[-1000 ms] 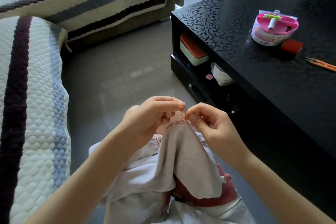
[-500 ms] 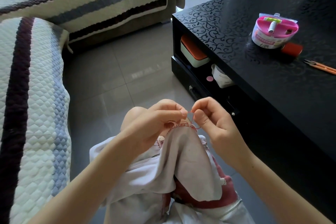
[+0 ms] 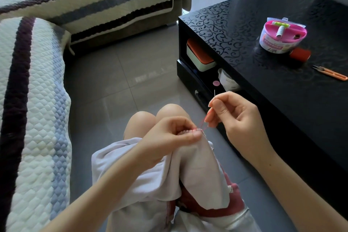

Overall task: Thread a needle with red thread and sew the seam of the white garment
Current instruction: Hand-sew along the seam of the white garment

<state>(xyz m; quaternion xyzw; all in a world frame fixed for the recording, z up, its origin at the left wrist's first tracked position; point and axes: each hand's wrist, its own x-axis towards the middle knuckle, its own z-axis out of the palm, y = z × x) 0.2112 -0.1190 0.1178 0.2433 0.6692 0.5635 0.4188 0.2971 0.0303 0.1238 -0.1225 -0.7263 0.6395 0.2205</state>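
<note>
Pink sewing kit (image 3: pixel 282 36) bears an unreadable label (image 3: pixel 275 43); right hand (image 3: pixel 237 117) pinches needle (image 3: pixel 214 93).

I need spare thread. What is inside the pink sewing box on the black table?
A white thread spool lies in the tray of the pink sewing box, by a green strip; a small dark item sits in another compartment. Whatever lies below the tray is covered.
</note>
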